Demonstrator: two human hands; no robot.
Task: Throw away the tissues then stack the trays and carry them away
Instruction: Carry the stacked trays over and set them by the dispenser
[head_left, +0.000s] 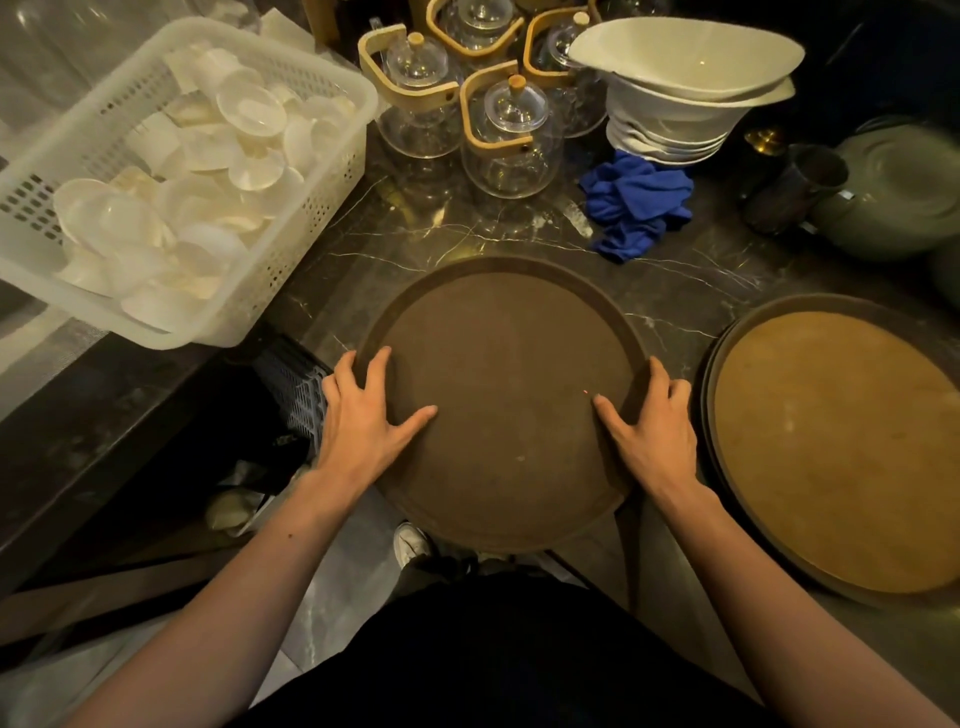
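Both hands, left (363, 415) and right (652, 421), grip round dark-brown tray (501, 332) overhanging desk (519, 234) front edge; uneven lift risks tipping it.

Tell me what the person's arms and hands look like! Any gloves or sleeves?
No gloves. Both the left hand and right hand are bare, with no rings or watch showing. The forearms are bare too: no sleeves in view. Lower down, the clothing looks black.

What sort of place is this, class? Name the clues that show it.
Probably a restaurant or teahouse service station. Clues: glass teapots clustered on a marble counter, stacked white bowls, a basket of small dishes, and two round serving trays, one held by both hands.
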